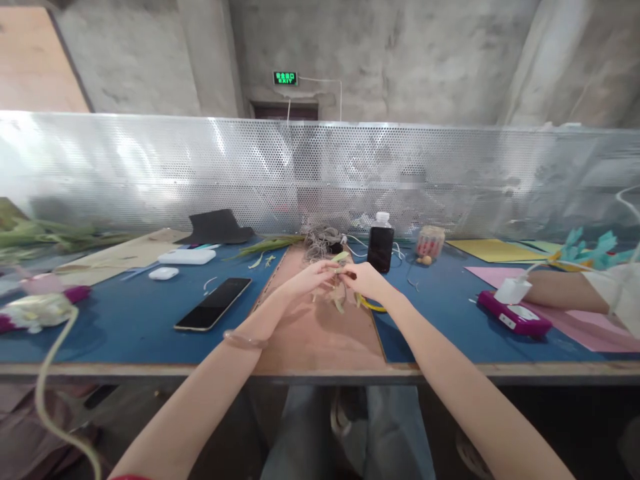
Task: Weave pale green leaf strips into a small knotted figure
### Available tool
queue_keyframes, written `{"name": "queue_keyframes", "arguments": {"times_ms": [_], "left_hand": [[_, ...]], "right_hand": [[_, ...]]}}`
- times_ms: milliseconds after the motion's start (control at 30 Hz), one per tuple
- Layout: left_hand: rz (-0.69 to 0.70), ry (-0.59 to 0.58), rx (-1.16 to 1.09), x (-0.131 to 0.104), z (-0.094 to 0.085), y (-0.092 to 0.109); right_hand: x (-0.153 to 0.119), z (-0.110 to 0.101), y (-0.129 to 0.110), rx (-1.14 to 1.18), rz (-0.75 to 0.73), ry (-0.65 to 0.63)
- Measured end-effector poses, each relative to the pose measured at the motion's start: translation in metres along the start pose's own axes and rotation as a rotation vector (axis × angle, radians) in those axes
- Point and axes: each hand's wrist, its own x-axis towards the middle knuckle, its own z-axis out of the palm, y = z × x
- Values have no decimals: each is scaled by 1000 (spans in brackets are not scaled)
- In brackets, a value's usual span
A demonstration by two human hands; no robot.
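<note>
My left hand point(313, 279) and my right hand point(370, 281) meet above the tan board in the middle of the table. Fingers of both are pinched together around a pale green leaf strip point(341, 257), whose end sticks up above the fingertips. Under the hands, loose pale leaf scraps point(339, 305) hang or lie; I cannot tell which. A yellow curved strip point(371, 305) shows below my right hand. Just beyond the hands is a tangle of grey twine point(320, 241). The fingertips partly cover what they pinch.
A dark phone point(215, 305) lies left. Another phone point(381, 250) stands against a bottle point(383, 218), beside a jar point(431, 241). A purple power strip point(514, 315) and another person's forearm point(567, 290) are right. Green leaves point(277, 243) lie behind; a perforated metal screen point(200, 167) closes the back.
</note>
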Motion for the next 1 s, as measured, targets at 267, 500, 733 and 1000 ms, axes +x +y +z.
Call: {"name": "queue_keyframes", "arguments": {"times_ms": [267, 500, 733, 1000], "left_hand": [[49, 125, 111, -1, -5, -4], [92, 113, 256, -3, -1, 4], [141, 167, 388, -13, 3, 11], [167, 270, 306, -23, 1, -4]], "right_hand": [[4, -3, 0, 48, 25, 90], [7, -2, 0, 150, -75, 23], [7, 0, 1, 102, -113, 110], [8, 2, -15, 81, -167, 217]]}}
